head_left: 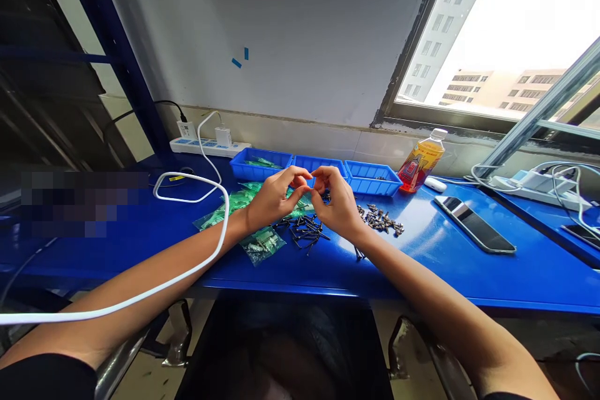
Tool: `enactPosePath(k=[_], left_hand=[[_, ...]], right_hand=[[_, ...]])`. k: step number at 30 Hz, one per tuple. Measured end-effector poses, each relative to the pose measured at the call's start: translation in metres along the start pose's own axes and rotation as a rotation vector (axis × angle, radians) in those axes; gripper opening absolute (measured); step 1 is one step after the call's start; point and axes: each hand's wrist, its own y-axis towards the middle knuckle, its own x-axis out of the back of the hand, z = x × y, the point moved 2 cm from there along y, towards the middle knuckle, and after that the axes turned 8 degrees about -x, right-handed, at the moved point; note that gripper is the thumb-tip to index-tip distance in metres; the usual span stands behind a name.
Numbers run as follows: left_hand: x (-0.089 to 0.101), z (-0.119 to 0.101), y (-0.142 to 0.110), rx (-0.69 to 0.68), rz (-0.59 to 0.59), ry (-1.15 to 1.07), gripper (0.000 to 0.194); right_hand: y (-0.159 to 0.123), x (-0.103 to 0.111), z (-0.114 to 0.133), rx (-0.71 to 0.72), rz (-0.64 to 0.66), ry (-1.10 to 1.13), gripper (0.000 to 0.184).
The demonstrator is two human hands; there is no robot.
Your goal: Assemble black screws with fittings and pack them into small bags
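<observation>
My left hand and my right hand meet fingertip to fingertip above the blue table, both pinched around something too small to make out. Under them lies a pile of black screws. Small green plastic bags lie by my left wrist, more of them behind it. A heap of silver screws sits right of my right hand. Three blue trays stand in a row just beyond my hands.
A white cable loops over my left forearm from a power strip at the wall. An orange drink bottle, a white object, a phone and another power strip lie on the right.
</observation>
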Motion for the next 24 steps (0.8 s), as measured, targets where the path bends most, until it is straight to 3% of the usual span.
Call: enactPosePath(k=[3,7,11,24], left_hand=[[0.001,0.002,0.001,0.03,0.006,0.014,0.012],[0.004,0.003,0.001,0.045,0.003,0.042,0.014],[0.005,0.004,0.002,0.05,-0.012,0.057,0.014],[0.004,0.004,0.004,0.056,0.031,0.073,0.01]], right_hand=[[0.003,0.001,-0.008,-0.096,-0.02,0.049,0.02],[0.007,0.001,-0.014,-0.202,0.103,0.082,0.008],[0.008,0.001,-0.013,-0.285,0.11,0.093,0.009],[0.006,0.0,-0.009,-0.287,-0.005,0.094,0.005]])
